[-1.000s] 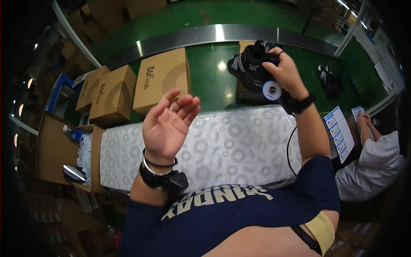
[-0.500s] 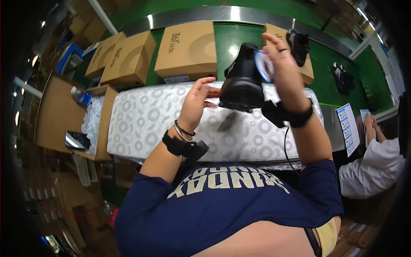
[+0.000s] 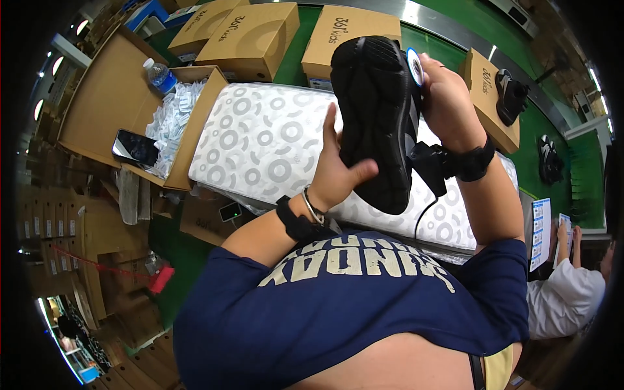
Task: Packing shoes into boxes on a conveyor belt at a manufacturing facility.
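Note:
A black shoe (image 3: 377, 117) is held up close before me, its dark sole facing the camera. My left hand (image 3: 338, 172) grips its lower left side, thumb across the sole. My right hand (image 3: 445, 104) clasps the shoe's right edge near the top, where a small round white tag (image 3: 414, 65) shows. Both wrists wear black bands. Below the shoe lies a padded work surface (image 3: 260, 143) in white with grey ring patterns.
Brown shoe boxes (image 3: 250, 39) stand on the green conveyor (image 3: 442, 52) beyond the pad. More black shoes (image 3: 510, 97) lie on a box and the belt at right. An open carton (image 3: 175, 120) of white packets, a water bottle (image 3: 159, 75) and a phone (image 3: 135, 148) sit left. Another person (image 3: 565, 292) sits at right.
The shoe came from the conveyor toward me and turned sole-up. My left hand, empty a second ago, now grips it. The view tilted down toward the pad.

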`<state>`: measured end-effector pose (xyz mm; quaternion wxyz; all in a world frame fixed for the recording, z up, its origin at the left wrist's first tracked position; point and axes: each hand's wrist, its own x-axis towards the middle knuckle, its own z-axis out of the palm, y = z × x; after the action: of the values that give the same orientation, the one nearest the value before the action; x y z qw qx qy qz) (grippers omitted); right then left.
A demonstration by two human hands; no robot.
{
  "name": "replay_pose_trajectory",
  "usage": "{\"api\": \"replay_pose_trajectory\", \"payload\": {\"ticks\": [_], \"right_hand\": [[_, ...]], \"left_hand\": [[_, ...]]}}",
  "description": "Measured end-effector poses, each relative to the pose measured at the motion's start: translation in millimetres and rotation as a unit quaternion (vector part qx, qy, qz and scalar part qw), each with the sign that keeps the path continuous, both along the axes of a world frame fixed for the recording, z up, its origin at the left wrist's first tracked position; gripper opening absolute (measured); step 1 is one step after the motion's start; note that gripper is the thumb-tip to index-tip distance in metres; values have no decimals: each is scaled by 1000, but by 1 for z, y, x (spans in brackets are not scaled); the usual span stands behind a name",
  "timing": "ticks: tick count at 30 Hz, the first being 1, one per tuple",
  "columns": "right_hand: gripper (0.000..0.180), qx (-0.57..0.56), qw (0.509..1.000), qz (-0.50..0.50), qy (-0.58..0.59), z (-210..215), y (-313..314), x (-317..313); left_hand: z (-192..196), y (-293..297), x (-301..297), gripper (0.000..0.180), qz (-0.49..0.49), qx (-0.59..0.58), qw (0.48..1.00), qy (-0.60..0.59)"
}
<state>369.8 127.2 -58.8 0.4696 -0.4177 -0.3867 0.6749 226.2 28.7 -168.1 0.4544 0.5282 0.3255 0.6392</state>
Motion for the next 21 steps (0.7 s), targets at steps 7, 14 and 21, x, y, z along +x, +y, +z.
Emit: {"api": "replay_pose_trajectory", "payload": {"ticks": [7, 14, 21], "right_hand": [[40, -46, 977, 146, -146, -81, 25, 31], [33, 25, 991, 129, -30, -114, 16, 39], [36, 48, 976, 159, -138, -134, 17, 40]], "left_hand": [[-5, 12, -71, 36, -140, -392, 909, 27], [-77, -37, -197, 53, 419, -286, 579, 639], [-67, -32, -192, 59, 359, -345, 471, 728]]}}
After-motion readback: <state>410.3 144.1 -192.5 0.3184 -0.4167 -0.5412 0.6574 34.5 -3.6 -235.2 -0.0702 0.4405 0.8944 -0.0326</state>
